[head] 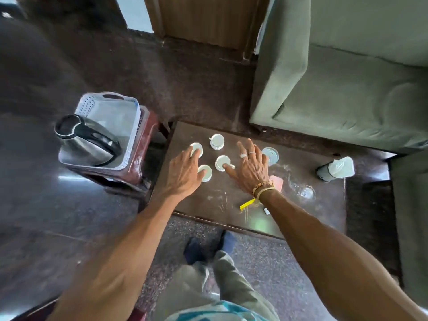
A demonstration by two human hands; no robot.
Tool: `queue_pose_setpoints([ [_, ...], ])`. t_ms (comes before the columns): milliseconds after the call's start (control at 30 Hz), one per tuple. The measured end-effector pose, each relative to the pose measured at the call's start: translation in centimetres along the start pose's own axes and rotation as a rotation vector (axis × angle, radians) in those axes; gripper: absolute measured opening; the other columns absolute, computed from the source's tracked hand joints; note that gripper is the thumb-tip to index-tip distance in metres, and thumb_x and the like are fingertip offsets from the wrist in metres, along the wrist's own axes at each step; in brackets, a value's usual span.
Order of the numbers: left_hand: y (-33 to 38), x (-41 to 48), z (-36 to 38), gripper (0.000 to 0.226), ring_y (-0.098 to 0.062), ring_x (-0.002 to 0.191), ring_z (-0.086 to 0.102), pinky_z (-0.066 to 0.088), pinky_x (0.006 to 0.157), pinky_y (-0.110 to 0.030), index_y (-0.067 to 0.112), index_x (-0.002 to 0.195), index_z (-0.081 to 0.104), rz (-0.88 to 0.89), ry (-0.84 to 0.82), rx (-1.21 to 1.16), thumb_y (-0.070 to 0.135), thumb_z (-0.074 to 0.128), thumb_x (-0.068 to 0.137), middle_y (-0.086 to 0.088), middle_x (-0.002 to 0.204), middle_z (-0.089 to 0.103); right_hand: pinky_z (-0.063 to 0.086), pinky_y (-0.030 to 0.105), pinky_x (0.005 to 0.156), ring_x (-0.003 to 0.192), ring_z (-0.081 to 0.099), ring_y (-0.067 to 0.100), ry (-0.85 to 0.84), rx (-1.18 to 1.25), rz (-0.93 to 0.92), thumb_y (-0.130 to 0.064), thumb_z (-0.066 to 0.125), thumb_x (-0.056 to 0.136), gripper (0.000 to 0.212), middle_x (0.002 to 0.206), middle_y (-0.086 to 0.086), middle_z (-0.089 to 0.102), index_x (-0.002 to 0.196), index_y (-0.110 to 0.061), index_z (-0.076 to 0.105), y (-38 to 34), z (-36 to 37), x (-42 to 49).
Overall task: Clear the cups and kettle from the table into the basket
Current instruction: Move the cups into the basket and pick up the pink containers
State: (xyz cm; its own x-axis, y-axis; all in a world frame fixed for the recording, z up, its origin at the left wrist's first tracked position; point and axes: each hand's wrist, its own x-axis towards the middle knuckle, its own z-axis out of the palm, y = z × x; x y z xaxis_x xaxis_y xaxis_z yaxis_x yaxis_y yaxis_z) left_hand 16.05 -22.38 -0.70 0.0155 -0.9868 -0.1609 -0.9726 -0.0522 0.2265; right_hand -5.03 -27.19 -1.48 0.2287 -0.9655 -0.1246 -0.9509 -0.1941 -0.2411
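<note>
The left hand (pixel 185 169) and right hand (pixel 250 167) hang side by side but apart, palms down and fingers spread, over a dark brown, scratched bench (pixel 289 216); neither grips anything. Four white cups stand there. One cup (pixel 196 147) is under the left fingertips, a second cup (pixel 206 174) is at the left thumb, a third cup (pixel 221 161) is touched by the right thumb, and a fourth cup (pixel 217 141), its handle to the left, stands untouched just beyond and between the hands. The right hand wears two rings and wrist bands. Just right of its little finger is one round bluish glass (pixel 270 155). One pink card (pixel 278 182) shows beside the right wrist, and one yellow strip (pixel 247 204) lies nearer the person. Well right of the hands, one bottle (pixel 335 169) lies on its side. Left of the left hand, off the bench, one white perforated basket (pixel 111 107) sits on a reddish stool (pixel 149 122), with the one steel kettle (pixel 85 140) already inside. Beyond the right hand is a green sofa (pixel 335 89). The floor (pixel 34 205) is dark polished stone.
</note>
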Motion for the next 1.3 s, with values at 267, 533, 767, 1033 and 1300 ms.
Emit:
queue_pose_setpoints([
  [267, -0.2, 1.2, 4.0, 0.071, -0.031, 0.132, 0.05, 0.045, 0.105, -0.046, 0.015, 0.147, 0.038, -0.156, -0.08, -0.046, 0.048, 0.064, 0.09, -0.01, 0.148, 0.046, 0.031, 0.052, 0.108, 0.137, 0.036, 0.035, -0.09, 0.067, -0.022, -0.071, 0.05, 0.08, 0.086, 0.158, 0.011, 0.03, 0.149, -0.022, 0.034, 1.1, 3.3, 3.5],
  [533, -1.2, 3.5, 9.1, 0.073, -0.029, 0.145, 0.033, 0.029, 0.115, -0.046, 0.017, 0.155, 0.028, -0.282, -0.223, -0.105, 0.046, 0.057, 0.095, -0.007, 0.163, 0.025, 0.027, 0.054, 0.11, 0.14, 0.033, 0.039, -0.197, 0.009, -0.069, -0.067, 0.052, 0.087, 0.083, 0.16, 0.016, 0.027, 0.152, -0.017, 0.033, 1.2, 9.3, 4.8],
  [767, -2.8, 6.2, 12.8, 0.077, -0.03, 0.145, 0.032, 0.032, 0.113, -0.047, 0.017, 0.154, 0.027, -0.245, -0.27, -0.106, 0.044, 0.063, 0.092, -0.009, 0.163, 0.026, 0.029, 0.055, 0.108, 0.141, 0.03, 0.038, -0.25, 0.056, 0.014, -0.067, 0.052, 0.085, 0.084, 0.16, 0.013, 0.026, 0.152, -0.02, 0.031, 1.3, 13.5, 6.3],
  [1033, -4.3, 8.9, 17.8, 0.097, -0.036, 0.135, 0.042, 0.041, 0.104, -0.049, 0.015, 0.149, 0.031, -0.112, -0.307, -0.027, 0.035, 0.085, 0.07, -0.012, 0.157, 0.031, 0.025, 0.051, 0.115, 0.147, 0.02, 0.039, -0.333, 0.019, 0.07, -0.053, 0.063, 0.086, 0.089, 0.165, 0.015, 0.011, 0.157, -0.022, 0.019, 2.8, 17.7, 9.3],
  [1300, -4.8, 9.5, 23.0, 0.102, -0.034, 0.14, 0.036, 0.035, 0.11, -0.047, 0.025, 0.154, 0.023, 0.004, -0.344, 0.03, 0.034, 0.083, 0.072, -0.009, 0.158, 0.028, 0.025, 0.051, 0.118, 0.148, 0.014, 0.045, -0.444, -0.038, 0.03, -0.022, 0.066, 0.087, 0.096, 0.166, 0.016, -0.002, 0.159, -0.034, 0.005, 3.8, 23.1, 11.0],
])
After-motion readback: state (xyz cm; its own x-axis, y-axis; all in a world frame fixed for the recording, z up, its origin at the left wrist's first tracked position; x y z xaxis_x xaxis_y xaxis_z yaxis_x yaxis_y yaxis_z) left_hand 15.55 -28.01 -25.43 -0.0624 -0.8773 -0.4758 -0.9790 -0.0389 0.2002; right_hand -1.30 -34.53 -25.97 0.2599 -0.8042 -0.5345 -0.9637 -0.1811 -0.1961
